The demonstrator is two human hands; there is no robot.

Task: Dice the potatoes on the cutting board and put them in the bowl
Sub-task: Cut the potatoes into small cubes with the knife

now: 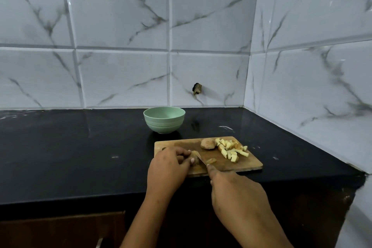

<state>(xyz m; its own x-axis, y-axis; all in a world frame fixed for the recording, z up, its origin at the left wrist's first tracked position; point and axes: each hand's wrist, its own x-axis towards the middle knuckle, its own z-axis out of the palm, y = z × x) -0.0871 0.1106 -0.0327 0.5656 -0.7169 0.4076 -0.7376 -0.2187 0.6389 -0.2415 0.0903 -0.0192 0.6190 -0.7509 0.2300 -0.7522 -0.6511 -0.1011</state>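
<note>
As left hand (167, 167) grips the potato (195, 160), right hand (237, 189) holds the knife (202, 159).

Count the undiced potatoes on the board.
2: a whole potato far on the cutting board beside the diced pile; a second potato under the left hand, at the knife, partly hidden.

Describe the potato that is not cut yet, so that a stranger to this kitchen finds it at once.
On the black counter lies a wooden cutting board, nearer than the green bowl. Near the board's far edge, just left of the heap of pale diced pieces, sits the whole potato. It alone is brown, rounded and uncut.
</note>
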